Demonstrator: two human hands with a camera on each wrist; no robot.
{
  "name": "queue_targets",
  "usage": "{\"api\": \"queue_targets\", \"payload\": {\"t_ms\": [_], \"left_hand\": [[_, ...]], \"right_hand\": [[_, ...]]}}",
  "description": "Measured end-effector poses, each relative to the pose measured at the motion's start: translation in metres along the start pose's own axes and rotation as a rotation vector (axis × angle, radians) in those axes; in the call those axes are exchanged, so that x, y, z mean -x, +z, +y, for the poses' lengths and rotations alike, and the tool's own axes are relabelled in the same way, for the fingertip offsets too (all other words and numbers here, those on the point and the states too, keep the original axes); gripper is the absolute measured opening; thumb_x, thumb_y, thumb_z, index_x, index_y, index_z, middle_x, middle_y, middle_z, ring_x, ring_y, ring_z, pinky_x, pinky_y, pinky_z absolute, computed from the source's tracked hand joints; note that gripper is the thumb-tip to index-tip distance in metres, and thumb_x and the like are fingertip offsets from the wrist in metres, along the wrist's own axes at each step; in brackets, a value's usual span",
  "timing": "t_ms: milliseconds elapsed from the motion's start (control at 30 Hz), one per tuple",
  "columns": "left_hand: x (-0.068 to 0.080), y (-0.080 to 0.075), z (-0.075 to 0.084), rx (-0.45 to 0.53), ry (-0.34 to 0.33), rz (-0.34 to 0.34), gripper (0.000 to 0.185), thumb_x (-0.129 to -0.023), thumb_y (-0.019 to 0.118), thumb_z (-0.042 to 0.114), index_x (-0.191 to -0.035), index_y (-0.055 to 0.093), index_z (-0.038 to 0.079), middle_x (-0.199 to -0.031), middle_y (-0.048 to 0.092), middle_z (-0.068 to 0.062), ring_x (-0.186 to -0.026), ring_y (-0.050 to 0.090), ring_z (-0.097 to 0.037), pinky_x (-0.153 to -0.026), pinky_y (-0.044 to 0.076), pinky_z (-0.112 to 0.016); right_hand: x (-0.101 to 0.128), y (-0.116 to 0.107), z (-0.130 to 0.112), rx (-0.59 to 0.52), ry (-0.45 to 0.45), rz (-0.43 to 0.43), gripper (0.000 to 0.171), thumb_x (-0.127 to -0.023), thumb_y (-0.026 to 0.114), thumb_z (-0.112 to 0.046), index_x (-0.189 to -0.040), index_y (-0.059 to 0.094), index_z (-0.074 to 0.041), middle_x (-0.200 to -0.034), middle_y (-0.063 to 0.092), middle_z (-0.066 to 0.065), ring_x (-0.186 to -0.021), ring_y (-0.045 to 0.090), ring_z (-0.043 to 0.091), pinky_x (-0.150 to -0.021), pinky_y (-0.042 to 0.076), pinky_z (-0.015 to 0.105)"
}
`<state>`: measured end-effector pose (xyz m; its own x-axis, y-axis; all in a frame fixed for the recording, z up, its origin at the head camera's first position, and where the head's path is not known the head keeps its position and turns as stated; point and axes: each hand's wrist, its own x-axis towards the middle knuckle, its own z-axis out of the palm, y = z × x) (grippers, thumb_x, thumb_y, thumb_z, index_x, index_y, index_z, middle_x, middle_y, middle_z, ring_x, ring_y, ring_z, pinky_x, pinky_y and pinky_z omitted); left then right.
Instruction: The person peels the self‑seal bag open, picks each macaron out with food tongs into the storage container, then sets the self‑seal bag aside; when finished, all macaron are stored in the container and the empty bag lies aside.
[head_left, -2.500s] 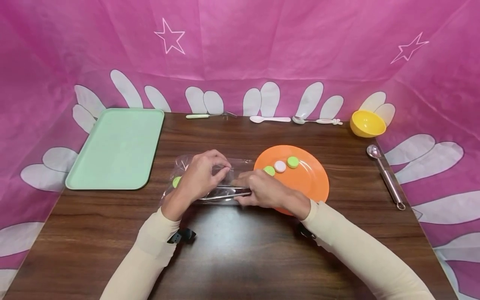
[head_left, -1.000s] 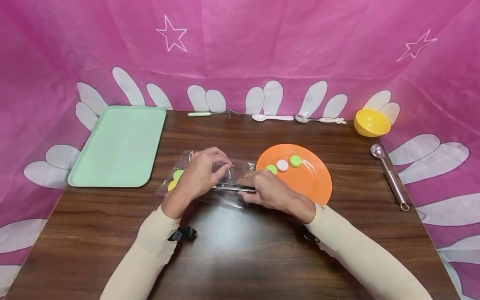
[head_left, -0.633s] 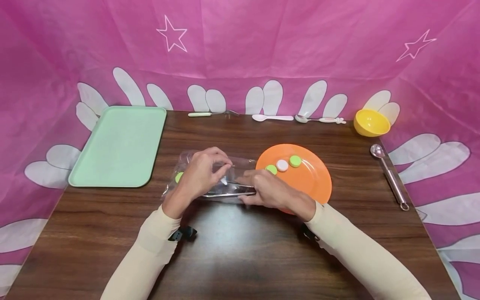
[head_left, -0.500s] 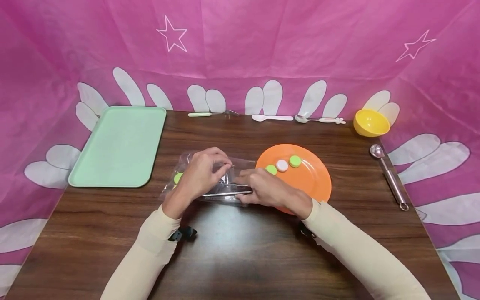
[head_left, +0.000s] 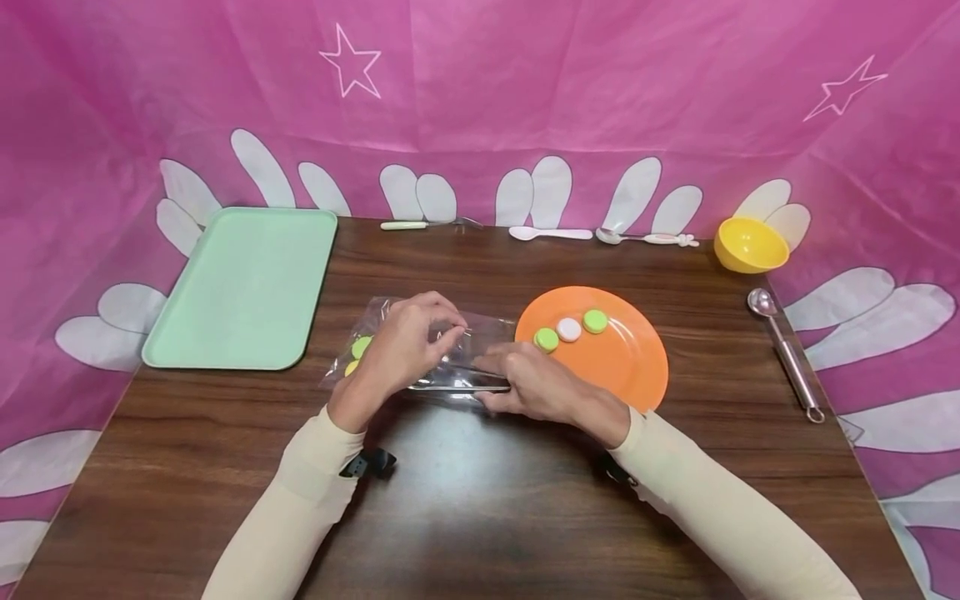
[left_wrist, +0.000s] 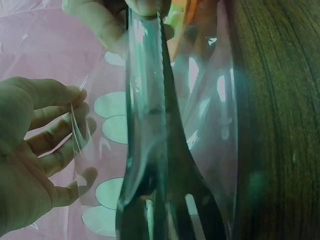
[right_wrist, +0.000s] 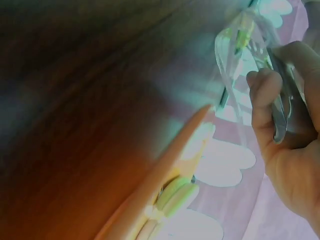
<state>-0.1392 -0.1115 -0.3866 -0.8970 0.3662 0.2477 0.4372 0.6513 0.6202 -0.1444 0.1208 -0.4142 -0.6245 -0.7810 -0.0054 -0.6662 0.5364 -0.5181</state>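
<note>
Your right hand [head_left: 536, 390] grips a pair of shiny metal tongs [head_left: 459, 384] by their right end; their long axis lies left to right across the dark wooden table [head_left: 480, 500], tips pointing left into the clear plastic bag [head_left: 420, 346]. Your left hand [head_left: 397, 350] pinches the bag's upper edge, holding its mouth apart. The bag lies near the table's middle, just left of the round orange plate [head_left: 615, 358], with green and yellow discs [head_left: 358, 350] at its left end.
</note>
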Motion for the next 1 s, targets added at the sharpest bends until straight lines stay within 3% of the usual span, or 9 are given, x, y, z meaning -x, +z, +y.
{"api": "queue_targets", "payload": {"t_ms": [200,433,667,1000], "left_hand": [[0.001,0.002,0.001,-0.038,0.028,-0.005,0.011,-0.099,0.076,0.012,-0.103,0.084,0.006,-0.107,0.079,-0.008,-0.104,0.076,-0.027,-0.094,0.060,-0.046],[0.001,0.007,0.007,-0.099,0.039,0.010,0.012,-0.099,0.077,0.014,-0.104,0.085,0.007,-0.106,0.078,-0.006,-0.102,0.076,-0.025,-0.096,0.060,-0.046],[0.001,0.012,0.010,-0.127,0.007,0.022,0.012,-0.099,0.077,0.015,-0.106,0.084,0.008,-0.107,0.078,-0.004,-0.104,0.075,-0.023,-0.108,0.053,-0.055],[0.000,0.015,0.008,-0.112,0.061,0.118,0.010,-0.099,0.075,0.014,-0.101,0.084,0.010,-0.103,0.078,-0.003,-0.102,0.076,-0.025,-0.092,0.055,-0.050]], "right_hand": [[0.006,-0.005,0.005,0.000,0.038,0.048,0.050,-0.097,0.080,-0.032,-0.138,0.072,-0.006,-0.120,0.077,0.007,-0.092,0.067,0.016,-0.081,0.059,0.028],[0.008,-0.008,0.009,0.004,0.033,0.127,0.046,-0.096,0.081,-0.030,-0.136,0.073,-0.007,-0.109,0.077,0.003,-0.085,0.064,0.012,-0.076,0.056,0.027],[0.004,-0.002,0.008,0.076,0.031,0.196,0.045,-0.095,0.081,-0.025,-0.134,0.073,-0.003,-0.109,0.076,0.010,-0.085,0.066,0.014,-0.072,0.058,0.027],[0.003,0.002,0.012,0.106,0.034,0.267,0.038,-0.094,0.080,-0.020,-0.127,0.075,-0.002,-0.100,0.075,0.010,-0.080,0.067,0.017,-0.068,0.059,0.028]]}}
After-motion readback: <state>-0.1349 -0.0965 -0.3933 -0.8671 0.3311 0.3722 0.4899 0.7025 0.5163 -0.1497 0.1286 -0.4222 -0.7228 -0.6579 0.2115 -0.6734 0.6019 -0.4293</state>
